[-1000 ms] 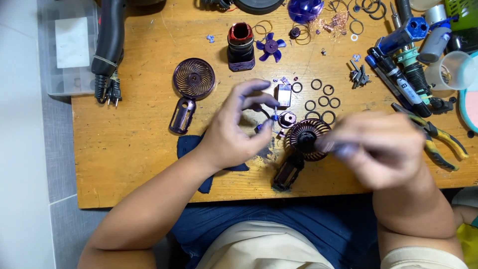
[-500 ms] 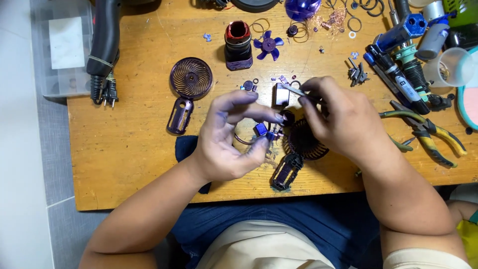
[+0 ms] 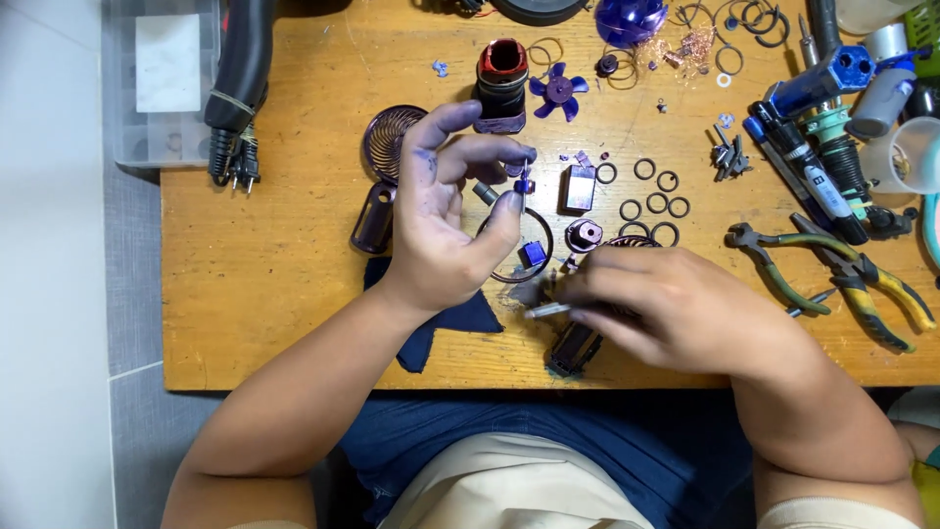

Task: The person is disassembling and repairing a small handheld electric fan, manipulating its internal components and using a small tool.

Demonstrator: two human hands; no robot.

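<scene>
My left hand is raised over the wooden table, pinching a tiny blue part between thumb and fingertips. My right hand is lower, near the front edge, gripping a thin silver tool that points left. Between the hands lie a dark ring, a small blue cube, a purple round hub and a small rectangular block. A dark cylindrical piece sits under my right hand.
A purple grille disc and a dark tube lie left. A red-topped cylinder, purple fan blade and several black rings sit behind. Pliers and screwdrivers are right; a clear box and cable plug left.
My left hand has risen with the tiny blue part in its fingertips. My right hand has drawn back from the parts toward the front edge, with the silver tool in it.
</scene>
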